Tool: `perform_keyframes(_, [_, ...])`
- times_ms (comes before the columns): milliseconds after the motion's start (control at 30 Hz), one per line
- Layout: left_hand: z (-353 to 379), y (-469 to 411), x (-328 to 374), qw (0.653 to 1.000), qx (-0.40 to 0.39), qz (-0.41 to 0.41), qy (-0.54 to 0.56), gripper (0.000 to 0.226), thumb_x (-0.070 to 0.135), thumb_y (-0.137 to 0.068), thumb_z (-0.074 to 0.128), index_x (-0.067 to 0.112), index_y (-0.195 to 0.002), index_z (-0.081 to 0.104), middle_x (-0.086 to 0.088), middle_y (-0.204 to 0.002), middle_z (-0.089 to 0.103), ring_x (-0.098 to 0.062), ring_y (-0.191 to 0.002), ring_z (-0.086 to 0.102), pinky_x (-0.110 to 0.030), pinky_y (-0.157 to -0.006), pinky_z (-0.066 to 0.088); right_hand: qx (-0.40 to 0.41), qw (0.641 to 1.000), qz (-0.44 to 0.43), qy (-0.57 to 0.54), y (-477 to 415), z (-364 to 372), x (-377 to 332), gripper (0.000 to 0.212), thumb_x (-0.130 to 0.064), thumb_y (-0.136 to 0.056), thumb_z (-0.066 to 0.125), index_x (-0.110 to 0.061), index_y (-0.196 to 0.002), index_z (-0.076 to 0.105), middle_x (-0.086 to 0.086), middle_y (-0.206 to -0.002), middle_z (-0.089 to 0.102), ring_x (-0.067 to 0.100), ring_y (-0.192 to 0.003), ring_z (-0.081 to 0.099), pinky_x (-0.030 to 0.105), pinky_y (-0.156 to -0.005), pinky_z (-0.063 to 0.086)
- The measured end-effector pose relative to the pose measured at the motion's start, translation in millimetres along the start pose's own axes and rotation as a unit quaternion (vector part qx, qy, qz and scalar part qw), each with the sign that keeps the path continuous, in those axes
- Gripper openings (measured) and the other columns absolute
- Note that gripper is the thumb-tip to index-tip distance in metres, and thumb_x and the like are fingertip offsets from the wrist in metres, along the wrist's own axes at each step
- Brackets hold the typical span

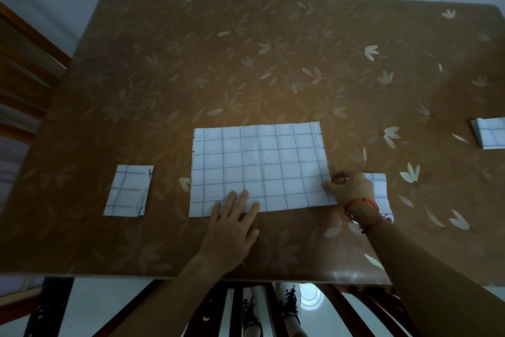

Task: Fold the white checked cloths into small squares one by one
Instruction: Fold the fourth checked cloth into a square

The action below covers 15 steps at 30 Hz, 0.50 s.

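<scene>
Brown leaf-patterned bench (pixel 273 63). Cloth (pixel 259 167) lies flat at near centre, a wide rectangle. Left hand (pixel 232 227) presses its near edge, fingers spread flat. Right hand (pixel 347 186) fingers pinch its right edge. Folded squares: near left (pixel 128 190), far right (pixel 490 133).

Dim, bluish cast. Warm patch mid-table (pixel 246 77); glare at near right edge. Wide-angle bending at borders. Soft focus throughout.
</scene>
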<state>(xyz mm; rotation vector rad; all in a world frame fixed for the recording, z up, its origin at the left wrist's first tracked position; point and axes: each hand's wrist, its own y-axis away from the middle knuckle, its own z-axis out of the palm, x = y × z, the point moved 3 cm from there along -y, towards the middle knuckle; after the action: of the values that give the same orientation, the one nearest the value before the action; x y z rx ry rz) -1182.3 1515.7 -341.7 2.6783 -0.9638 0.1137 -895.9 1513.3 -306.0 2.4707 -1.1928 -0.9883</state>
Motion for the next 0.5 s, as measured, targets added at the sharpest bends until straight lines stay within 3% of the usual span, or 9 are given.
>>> perform_keyframes(200, [3,0,0,1.0,0.004,-0.006,-0.006,0.059,0.048,-0.09,0.035,0.022,-0.143,0.042,-0.011,-0.153,0.034,-0.034,-0.142,0.029,-0.053,-0.107,0.028,0.012,1.0,-0.004,-0.004,0,-3,-3,0.031,-0.025,-0.081,0.074,-0.005,-0.104,0.067,0.011,-0.096,0.067,0.026,-0.088,0.059,0.028,-0.071,0.042])
perform_keyframes(267, [3,-1,0,1.0,0.002,-0.011,-0.005,0.06,0.048,-0.091,0.034,0.022,-0.144,0.041,-0.011,-0.154,0.032,-0.035,-0.142,0.027,-0.054,-0.107,0.026,0.004,1.0,0.003,-0.021,1,-4,-2,0.033,-0.021,-0.084,0.071,-0.003,-0.111,0.064,0.015,-0.107,0.068,0.031,-0.098,0.061,0.03,-0.075,0.045])
perform_keyframes(367, [5,-1,0,1.0,0.003,-0.013,-0.006,0.06,0.048,-0.09,0.034,0.022,-0.144,0.041,-0.012,-0.154,0.032,-0.035,-0.142,0.026,-0.055,-0.107,0.028,-0.087,0.994,0.067,-0.02,2,6,20,0.048,-0.025,-0.081,0.072,-0.004,-0.121,0.056,0.018,-0.129,0.058,0.036,-0.103,0.058,0.039,-0.092,0.05])
perform_keyframes(433, [5,-2,0,1.0,0.003,-0.014,-0.008,0.061,0.049,-0.09,0.033,0.022,-0.145,0.04,-0.012,-0.155,0.031,-0.035,-0.143,0.025,-0.056,-0.107,0.028,-0.062,0.996,0.012,0.062,1,16,25,0.054,-0.041,-0.073,0.073,-0.016,-0.118,0.056,0.011,-0.129,0.057,0.026,-0.095,0.058,0.044,-0.089,0.054])
perform_keyframes(500, [6,-2,0,1.0,0.005,-0.015,-0.005,0.061,0.049,-0.09,0.032,0.023,-0.145,0.038,-0.012,-0.156,0.029,-0.035,-0.144,0.023,-0.056,-0.108,0.027,0.04,0.972,-0.183,0.144,16,25,0,0.045,-0.035,-0.084,0.066,-0.015,-0.124,0.057,0.01,-0.126,0.054,0.025,-0.105,0.055,0.042,-0.091,0.052])
